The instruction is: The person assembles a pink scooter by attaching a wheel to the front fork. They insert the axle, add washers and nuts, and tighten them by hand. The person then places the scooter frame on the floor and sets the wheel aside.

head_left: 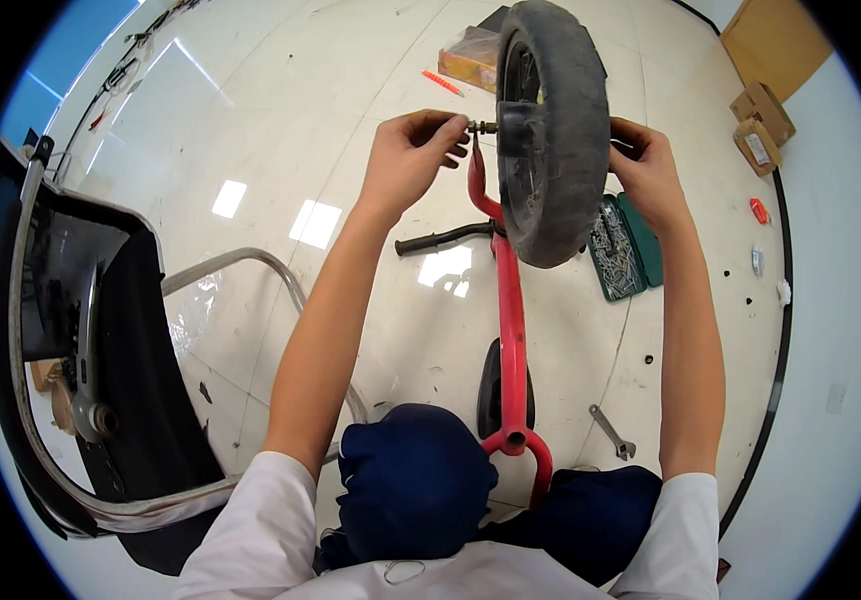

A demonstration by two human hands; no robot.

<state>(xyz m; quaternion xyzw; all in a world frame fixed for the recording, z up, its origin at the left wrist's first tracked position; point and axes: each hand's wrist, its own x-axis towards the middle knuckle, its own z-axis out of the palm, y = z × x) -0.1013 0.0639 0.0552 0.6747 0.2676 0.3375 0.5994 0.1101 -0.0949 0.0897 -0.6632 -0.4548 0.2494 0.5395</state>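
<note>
Far right, top corner: large flat brown cardboard box point(775, 40) against the wall. Just below it, you have two smaller brown cartons point(762, 125) close together on the floor; the nearer one carries a pale label point(756, 148) on top. Straight ahead of you, beyond the wheel: a yellowish box with a clear wrapping point(470, 58), partly hidden. No signs or screens visible.

Both bare forearms stretched forward from white short sleeves, elbows near the raised knees (dark blue trousers). Left hand point(410, 158) raised, wrist slightly bent, fingers point(447, 132) pinched together at the tips. Right hand point(647, 170) at the same height, fingers curled inward, partly hidden.
</note>
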